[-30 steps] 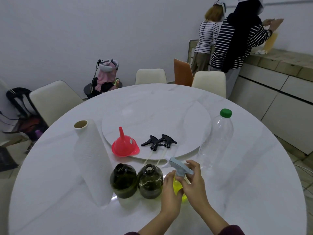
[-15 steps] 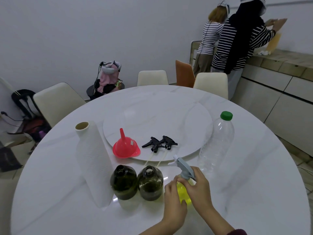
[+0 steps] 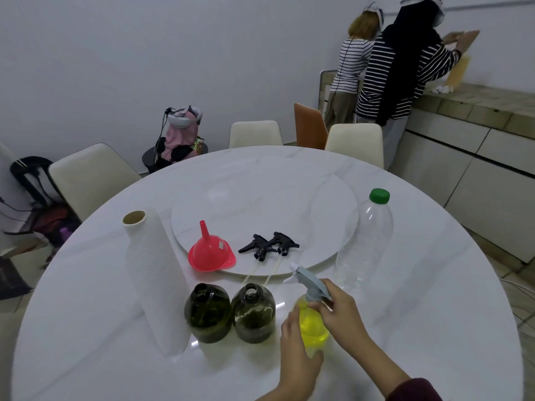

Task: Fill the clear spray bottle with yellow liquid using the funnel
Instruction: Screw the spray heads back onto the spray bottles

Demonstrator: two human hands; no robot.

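Note:
A clear spray bottle [image 3: 312, 325] holding yellow liquid stands near the table's front edge. My left hand [image 3: 298, 351] grips its body from the left. My right hand [image 3: 340, 309] pinches the collar under its grey-blue trigger head [image 3: 309, 280], which points left. A red funnel [image 3: 210, 251] sits upside down on the turntable's [image 3: 260, 198] front rim, spout up. A large clear plastic bottle [image 3: 367, 238] with a green cap stands to the right and looks empty.
Two dark green open bottles [image 3: 208, 316] [image 3: 253, 314] stand left of the spray bottle. Two black trigger heads [image 3: 269, 246] lie on the turntable. A paper towel roll [image 3: 155, 279] stands at the left. Chairs ring the white table [image 3: 86, 328]; two people stand at the back right counter.
The view has drifted slightly. My right hand has shifted round the trigger head's collar while my left keeps hold of the bottle's body.

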